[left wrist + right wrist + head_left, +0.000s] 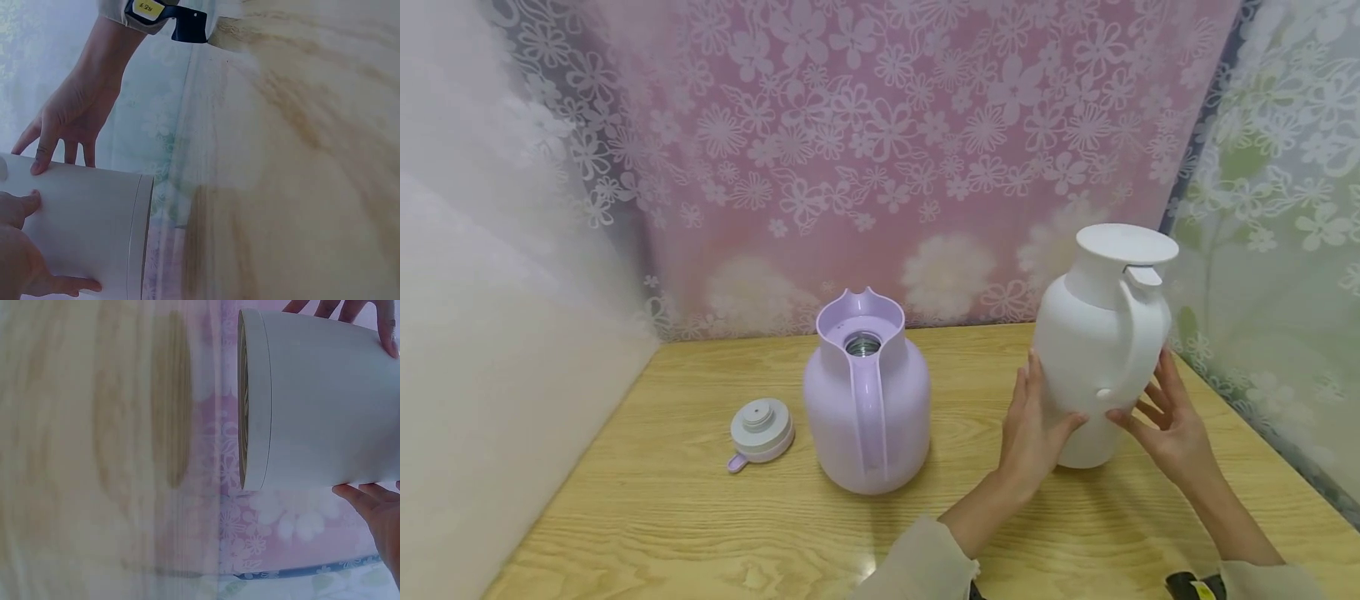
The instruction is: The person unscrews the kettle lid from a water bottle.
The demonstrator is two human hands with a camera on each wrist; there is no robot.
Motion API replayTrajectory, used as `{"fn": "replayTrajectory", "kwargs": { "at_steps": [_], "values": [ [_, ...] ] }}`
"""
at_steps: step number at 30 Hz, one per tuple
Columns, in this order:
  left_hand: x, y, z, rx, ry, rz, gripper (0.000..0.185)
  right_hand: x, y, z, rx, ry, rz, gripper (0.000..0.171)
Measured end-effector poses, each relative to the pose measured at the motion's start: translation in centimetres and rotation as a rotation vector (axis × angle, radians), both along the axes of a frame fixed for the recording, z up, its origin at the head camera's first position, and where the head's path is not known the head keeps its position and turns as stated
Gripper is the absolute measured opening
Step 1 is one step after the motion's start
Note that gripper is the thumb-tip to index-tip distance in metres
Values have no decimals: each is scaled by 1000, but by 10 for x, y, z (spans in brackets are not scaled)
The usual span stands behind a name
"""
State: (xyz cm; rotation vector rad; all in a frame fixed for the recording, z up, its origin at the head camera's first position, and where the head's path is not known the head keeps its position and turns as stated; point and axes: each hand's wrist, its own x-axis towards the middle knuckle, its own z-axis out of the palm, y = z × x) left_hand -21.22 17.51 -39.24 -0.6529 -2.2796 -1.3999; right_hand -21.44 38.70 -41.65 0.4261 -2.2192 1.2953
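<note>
Both hands hold a white thermos jug (1086,350) at the right of the table, one on each side of its body. The left hand (1030,429) grips its left side and the right hand (1176,437) its right, thumbs on the near face below the handle (1138,342). The jug stands upright with its lid (1127,242) on. In the right wrist view its base rim (253,400) is lifted off the table. A lilac thermos jug (868,417) stands left of the hands, its mouth uncovered and its handle facing me.
A grey and lilac stopper (762,429) with a small tab lies left of the lilac jug on the wooden table (700,525). A pink flowered curtain (880,167) hangs behind the table, with a white wall (512,333) on the left and a flowered sheet (1270,250) on the right.
</note>
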Motion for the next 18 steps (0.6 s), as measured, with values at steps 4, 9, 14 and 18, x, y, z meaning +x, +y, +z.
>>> {"fn": "replayTrajectory", "kwargs": {
  "at_steps": [4,9,14,18],
  "values": [
    [2,-3,0,4,0,5,85,-1,-5,2,11,19,43,102],
    [6,-7,-2,13,-28,24,85,9,-21,16,13,25,76,101],
    [9,-10,-2,38,-41,39,86,20,-41,31,-13,30,91,99],
    [12,-14,-2,48,-63,55,86,25,-52,37,-25,13,75,99]
  ]
}}
